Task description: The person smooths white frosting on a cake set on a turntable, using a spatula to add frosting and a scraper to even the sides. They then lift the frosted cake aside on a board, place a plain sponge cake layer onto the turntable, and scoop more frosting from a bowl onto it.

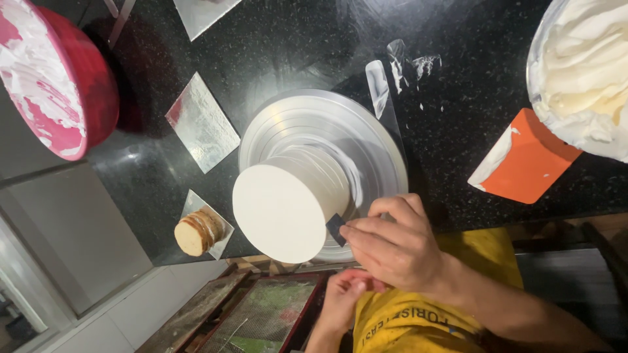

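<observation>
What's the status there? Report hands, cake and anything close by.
Right hand pinching a dark scraper against the side of the white cake on the turntable. Left hand low, off the counter, grip unclear. Spatula lies beside the turntable.

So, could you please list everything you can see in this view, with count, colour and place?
Cake: one, white, iced smooth, on the turntable.
Turntable: one, silver metal, middle of the black counter.
Scraper: one, dark, small, against the cake's side.
Orange scraper: one, cream on one edge, on the counter at right.
Cream bowl: one, full of white cream, upper right.
Red bowl: one, smeared with white cream, upper left.
Silver cake boards: at least three, square, left of the turntable.
Sponge layers: one small stack, brown, on the nearest board.
Clear strip: one, cream-smeared, beyond the turntable.
Right hand: grip on the dark scraper.
Left hand: low, near the yellow shirt.
</observation>
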